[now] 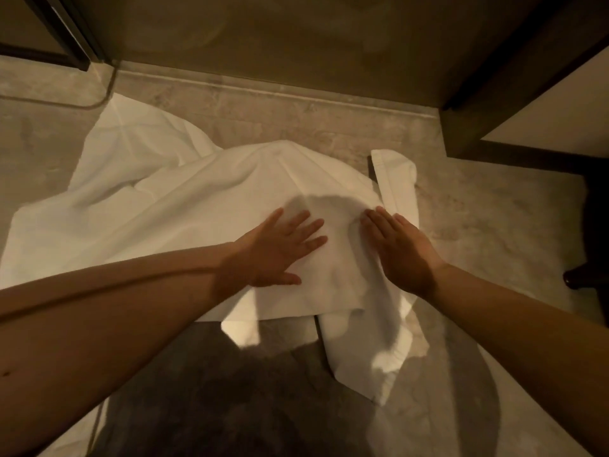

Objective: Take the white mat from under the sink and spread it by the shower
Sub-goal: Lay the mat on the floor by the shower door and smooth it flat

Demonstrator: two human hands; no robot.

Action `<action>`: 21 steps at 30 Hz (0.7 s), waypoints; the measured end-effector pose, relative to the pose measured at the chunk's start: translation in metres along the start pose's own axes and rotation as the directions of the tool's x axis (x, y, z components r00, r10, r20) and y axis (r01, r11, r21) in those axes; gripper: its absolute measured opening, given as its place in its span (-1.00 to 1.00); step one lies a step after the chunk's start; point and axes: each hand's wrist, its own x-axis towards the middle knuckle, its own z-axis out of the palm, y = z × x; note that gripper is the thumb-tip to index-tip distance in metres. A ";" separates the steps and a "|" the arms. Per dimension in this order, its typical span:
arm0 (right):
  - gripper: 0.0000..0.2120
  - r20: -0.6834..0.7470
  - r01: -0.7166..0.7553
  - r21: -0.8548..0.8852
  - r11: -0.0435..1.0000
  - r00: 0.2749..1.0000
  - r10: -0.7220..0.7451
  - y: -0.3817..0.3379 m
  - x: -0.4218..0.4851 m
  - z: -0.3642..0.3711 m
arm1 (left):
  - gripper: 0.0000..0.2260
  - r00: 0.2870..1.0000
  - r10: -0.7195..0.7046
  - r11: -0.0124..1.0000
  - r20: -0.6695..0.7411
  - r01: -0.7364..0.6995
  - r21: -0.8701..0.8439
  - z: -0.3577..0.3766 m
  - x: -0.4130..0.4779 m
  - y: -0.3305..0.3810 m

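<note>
The white mat (158, 206) is laid rumpled on the stone floor (478, 232), long axis running left to right, far left corner pointed at the glass shower door (230, 34). It's pressed down by the left hand (276, 249), fingers spread flat, and the right hand (402, 249), fingers together. A dark cabinet (514, 103) is seen far right.

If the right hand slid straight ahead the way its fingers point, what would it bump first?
The right hand lies flat on the white mat, pointing up-left. It would probably meet the mat's raised hump first.
</note>
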 end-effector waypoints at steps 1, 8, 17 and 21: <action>-0.45 0.011 0.003 -0.035 0.999 1.000 -0.002 0.002 0.000 0.001 | -0.25 1.000 0.001 1.000 0.026 -0.001 -0.002 0.000 0.003 0.004; -0.37 0.113 -0.103 -0.159 0.982 0.986 0.122 0.022 -0.008 0.001 | -0.13 1.000 -0.019 0.999 0.022 0.019 -0.032 0.018 0.000 0.010; -0.37 0.230 -0.361 -0.144 0.921 0.894 0.386 0.046 -0.021 0.007 | -0.10 0.996 0.017 0.997 0.085 -0.022 0.068 0.027 -0.017 0.025; -0.37 0.263 -0.422 -0.154 0.894 0.854 0.448 0.050 -0.025 0.011 | -0.14 0.992 0.035 0.992 0.124 -0.049 0.118 0.020 -0.030 0.032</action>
